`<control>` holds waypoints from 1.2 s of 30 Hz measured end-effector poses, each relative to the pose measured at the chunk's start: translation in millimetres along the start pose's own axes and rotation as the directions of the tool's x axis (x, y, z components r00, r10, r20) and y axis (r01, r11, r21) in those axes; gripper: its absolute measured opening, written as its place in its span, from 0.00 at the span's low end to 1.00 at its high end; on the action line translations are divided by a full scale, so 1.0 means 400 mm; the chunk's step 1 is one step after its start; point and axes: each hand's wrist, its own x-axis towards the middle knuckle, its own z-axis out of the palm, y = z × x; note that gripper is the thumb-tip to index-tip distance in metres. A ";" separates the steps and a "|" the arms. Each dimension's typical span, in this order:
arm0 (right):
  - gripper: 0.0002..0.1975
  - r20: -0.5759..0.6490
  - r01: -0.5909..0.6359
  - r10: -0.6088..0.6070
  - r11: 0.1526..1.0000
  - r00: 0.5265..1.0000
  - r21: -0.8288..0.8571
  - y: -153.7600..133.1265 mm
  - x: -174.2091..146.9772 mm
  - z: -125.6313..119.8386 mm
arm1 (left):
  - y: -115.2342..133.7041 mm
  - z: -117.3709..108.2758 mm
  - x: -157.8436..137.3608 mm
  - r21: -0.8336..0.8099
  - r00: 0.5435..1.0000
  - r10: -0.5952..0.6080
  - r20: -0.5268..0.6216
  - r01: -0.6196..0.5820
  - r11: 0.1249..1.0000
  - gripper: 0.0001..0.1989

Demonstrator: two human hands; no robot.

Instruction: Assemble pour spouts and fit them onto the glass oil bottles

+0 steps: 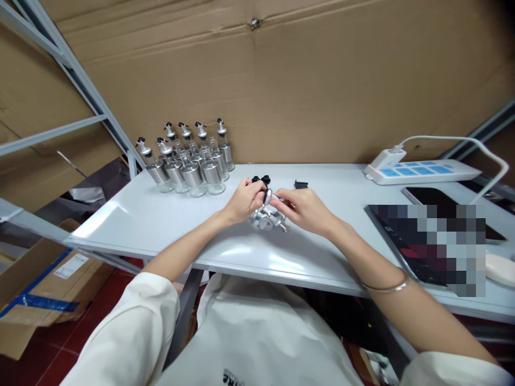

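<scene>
My left hand [246,201] is closed on the black stopper end of a bottle pourer spout [269,196]. Fingers of my right hand [304,208] pinch the silver side of that same spout, so both hands meet over the table. Just beneath them lies a loose pile of silver spout tops [266,222]. Behind my left hand sit small black stoppers [264,179], partly hidden by it. Some thin black pieces [301,184] lie together beyond my right hand.
Several glass bottles with steel sleeves [193,176] stand at the back left of the white table [225,241], some with spouts fitted. On the right are a power strip [426,170], a phone [438,199] and a tablet [394,236]. Cardboard [306,86] walls the back.
</scene>
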 end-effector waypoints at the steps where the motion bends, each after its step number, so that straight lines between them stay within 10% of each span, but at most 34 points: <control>1: 0.17 -0.040 0.042 -0.045 0.996 0.998 -0.081 0.002 0.000 0.002 | 0.002 0.000 0.002 -0.038 1.000 -0.027 0.002 0.027 0.999 0.20; 9: 0.18 -0.133 0.236 -0.321 0.869 0.938 -0.436 0.010 0.007 -0.007 | 0.021 -0.011 0.015 -0.326 0.974 -0.201 0.109 0.226 0.918 0.25; 23: 0.20 -0.044 0.113 -0.131 0.949 0.990 -0.293 0.000 -0.003 -0.017 | 0.012 -0.011 0.004 -0.634 0.858 -0.274 0.435 0.508 0.583 0.30; 36: 0.24 -0.029 -0.108 0.108 0.994 0.994 -0.018 0.037 0.000 -0.009 | 0.042 -0.017 0.003 -0.448 0.903 -0.283 0.324 0.410 0.794 0.18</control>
